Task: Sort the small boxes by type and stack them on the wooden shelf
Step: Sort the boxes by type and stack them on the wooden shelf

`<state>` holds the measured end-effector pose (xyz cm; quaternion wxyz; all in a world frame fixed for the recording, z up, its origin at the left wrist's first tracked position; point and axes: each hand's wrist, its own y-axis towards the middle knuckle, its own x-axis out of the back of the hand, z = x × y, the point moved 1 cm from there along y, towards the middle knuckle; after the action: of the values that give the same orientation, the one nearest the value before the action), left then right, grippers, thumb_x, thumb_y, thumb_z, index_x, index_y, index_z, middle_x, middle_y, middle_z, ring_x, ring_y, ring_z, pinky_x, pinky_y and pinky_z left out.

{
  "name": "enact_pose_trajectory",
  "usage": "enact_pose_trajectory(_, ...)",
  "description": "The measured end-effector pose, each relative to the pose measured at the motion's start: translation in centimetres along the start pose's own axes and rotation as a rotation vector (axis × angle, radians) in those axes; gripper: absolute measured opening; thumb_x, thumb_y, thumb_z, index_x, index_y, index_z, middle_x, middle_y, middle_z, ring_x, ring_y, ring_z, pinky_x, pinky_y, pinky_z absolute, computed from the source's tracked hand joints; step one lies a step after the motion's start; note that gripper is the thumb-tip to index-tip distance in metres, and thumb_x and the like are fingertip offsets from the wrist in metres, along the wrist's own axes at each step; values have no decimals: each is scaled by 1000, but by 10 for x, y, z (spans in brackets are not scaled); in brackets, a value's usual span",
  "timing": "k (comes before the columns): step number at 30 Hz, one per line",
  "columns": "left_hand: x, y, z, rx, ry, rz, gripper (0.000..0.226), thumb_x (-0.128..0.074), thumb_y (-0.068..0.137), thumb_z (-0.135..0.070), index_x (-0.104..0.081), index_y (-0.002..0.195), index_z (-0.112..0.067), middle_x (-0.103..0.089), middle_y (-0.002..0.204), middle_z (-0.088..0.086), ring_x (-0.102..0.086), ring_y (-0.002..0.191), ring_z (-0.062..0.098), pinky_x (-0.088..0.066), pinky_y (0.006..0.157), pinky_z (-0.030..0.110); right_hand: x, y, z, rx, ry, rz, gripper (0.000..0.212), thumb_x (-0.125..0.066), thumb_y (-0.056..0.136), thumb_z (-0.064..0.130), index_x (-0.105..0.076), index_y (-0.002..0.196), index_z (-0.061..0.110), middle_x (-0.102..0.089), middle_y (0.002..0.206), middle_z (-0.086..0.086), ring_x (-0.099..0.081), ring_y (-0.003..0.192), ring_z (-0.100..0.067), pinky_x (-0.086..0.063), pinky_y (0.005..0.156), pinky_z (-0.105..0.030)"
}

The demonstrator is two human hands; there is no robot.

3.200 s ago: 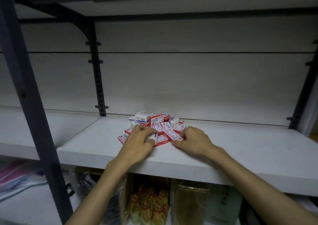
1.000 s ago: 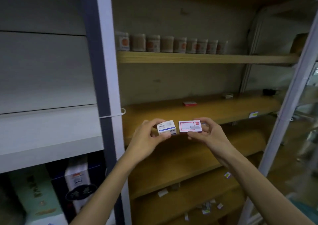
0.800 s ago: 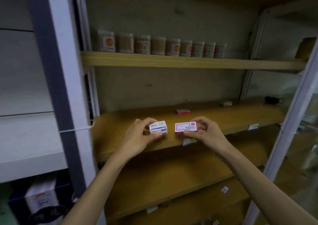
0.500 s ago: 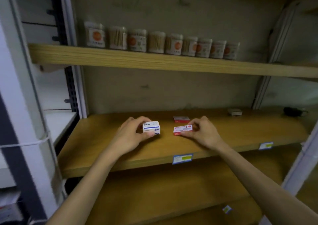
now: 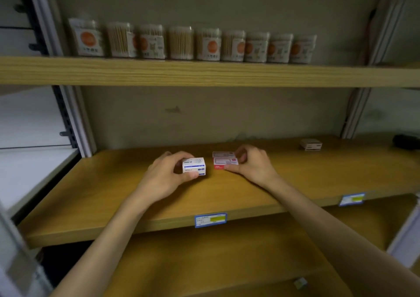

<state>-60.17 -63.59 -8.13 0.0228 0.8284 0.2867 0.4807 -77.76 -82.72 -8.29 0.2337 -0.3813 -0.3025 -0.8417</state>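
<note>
Left hand (image 5: 167, 178) gripping white-and-blue box (image 5: 193, 166), right hand (image 5: 252, 164) pinching red box (image 5: 225, 162) at 3 o'clock; long axes left-right on wooden shelf (image 5: 113, 183).

Left hand (image 5: 168, 176) grips small white-and-blue cardboard box (image 5: 194, 166) on wooden shelf (image 5: 91, 196); right hand (image 5: 252, 164) pinches red-and-white box (image 5: 225, 161) beside it.

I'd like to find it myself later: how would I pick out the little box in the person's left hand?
Find the wooden shelf below the row of cotton swab jars. Near its middle, the left hand holds a white box with blue bands. The red-and-white box beside it, under the right hand, is flatter and red-edged; this one is taller and has no red.
</note>
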Motion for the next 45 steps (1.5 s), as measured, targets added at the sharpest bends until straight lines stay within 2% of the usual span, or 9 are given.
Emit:
enact_pose_trajectory(3, -17, 6, -26, -8, 24, 1, 42, -68, 85, -55, -56, 123, -44, -60, 112, -14, -50, 113, 10, -43, 96, 41, 20, -2, -18, 40, 21, 4, 45, -77, 80, 52, -61, 113, 26, -57, 94, 8, -54, 82, -6, -37, 61, -20)
enact_pose_trajectory(8, -59, 21, -95, -56, 88, 60, 46, -65, 89, -55, -52, 131, -41, -61, 133, -10, -37, 140, 22, -33, 111, 48, 80, -10, -80, 91, -87, -40, 26, -70, 91, 39, -64, 113, 27, -57, 107, 6, -52, 86, -3, -39, 77, -22)
enact_pose_trajectory(13, -110, 45, -172, -112, 145, 107, 48, -64, 90, -53, -53, 133, -35, -58, 126, -5, -50, 123, 19, -39, 107, 49, 140, -8, -155, 16, -172, -97, 29, -71, 87, 26, -68, 115, 20, -61, 112, -4, -59, 110, -23, -42, 93, -29)
enact_pose_trajectory(15, -132, 63, -196, -108, 202, 115, 51, -64, 90, -53, -51, 135, -33, -58, 126, -3, -53, 119, 19, -41, 105, 48, 158, -5, -183, -17, -190, -84, 32, -71, 87, 24, -67, 118, 18, -60, 115, -7, -58, 112, -25, -43, 94, -31)
enact_pose_trajectory(20, -181, 119, -222, -7, 247, 103, 46, -64, 90, -50, -53, 131, -33, -59, 132, -2, -54, 122, 22, -44, 102, 44, 182, -6, -240, -38, -175, -21, 33, -73, 85, 25, -64, 117, 25, -56, 111, 2, -58, 100, -13, -47, 90, -29)
enact_pose_trajectory(24, -211, 152, -232, 70, 262, 114, 45, -65, 89, -50, -54, 130, -34, -60, 132, -2, -56, 119, 22, -47, 100, 45, 196, -4, -265, -13, -167, 35, 36, -72, 87, 24, -61, 121, 26, -51, 107, 5, -52, 97, -8, -40, 86, -24)
enact_pose_trajectory(29, -233, 173, -242, 116, 288, 84, 45, -62, 92, -50, -52, 132, -31, -58, 133, 0, -56, 118, 24, -50, 98, 44, 202, -6, -275, 18, -143, 77, 36, -69, 87, 26, -60, 122, 26, -52, 111, 5, -56, 104, -11, -47, 92, -29)
enact_pose_trajectory(35, -241, 174, -246, 147, 313, 22, 61, -58, 93, -54, -39, 143, -24, -54, 139, 7, -54, 123, 30, -50, 97, 46, 205, -11, -271, 69, -69, 123, 38, -67, 92, 26, -57, 128, 26, -51, 116, 7, -52, 110, -9, -47, 100, -33)
enact_pose_trajectory(45, -163, 76, -234, -91, 305, -33, 41, -61, 92, -47, -56, 131, -36, -63, 125, -9, -60, 113, 15, -51, 92, 39, 166, -20, -201, 263, 43, 147, 32, -66, 93, 27, -60, 124, 27, -55, 119, 8, -52, 110, -8, -46, 99, -31)
